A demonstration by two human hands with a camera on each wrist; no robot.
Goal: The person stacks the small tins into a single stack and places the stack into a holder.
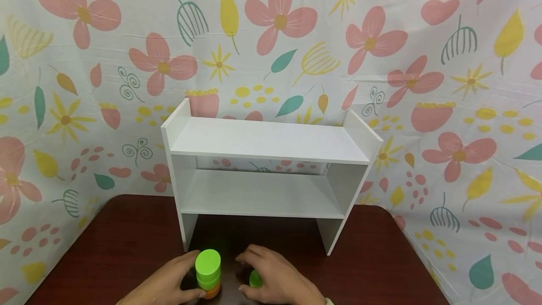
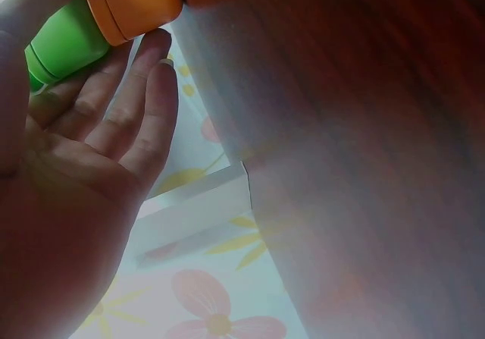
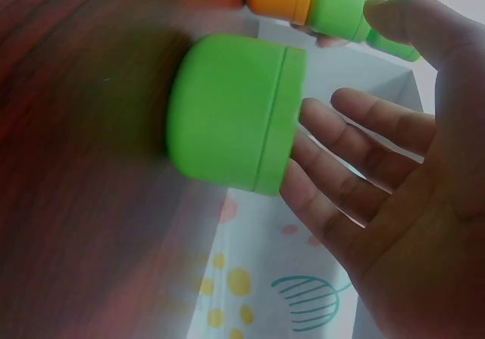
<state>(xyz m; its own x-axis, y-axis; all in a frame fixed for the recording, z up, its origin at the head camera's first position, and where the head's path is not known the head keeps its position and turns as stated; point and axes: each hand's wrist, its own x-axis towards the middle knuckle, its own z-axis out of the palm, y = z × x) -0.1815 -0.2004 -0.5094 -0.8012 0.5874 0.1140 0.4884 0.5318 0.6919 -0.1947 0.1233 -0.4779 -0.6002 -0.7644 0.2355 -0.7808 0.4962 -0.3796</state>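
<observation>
In the head view a stack of round jars stands on the table, an orange jar [image 1: 213, 291] below and a green jar [image 1: 208, 267] with a flat top above. My left hand [image 1: 167, 279] is curled about the stack from the left, thumb low and fingers at the far side. In the left wrist view the green jar [image 2: 70, 39] sits between thumb and fingers. Over another green jar [image 1: 255, 278], a lidded one, my right hand [image 1: 277, 274] is spread. The right wrist view shows this jar [image 3: 231, 115] close to the fingertips, with the thumb well apart from it.
A white two-level shelf [image 1: 264, 192] stands on the dark reddish-brown table [image 1: 127, 244] behind the hands. Its side panels rise above the top board. Floral cloth [image 1: 271, 36] hangs behind and along both sides of the table.
</observation>
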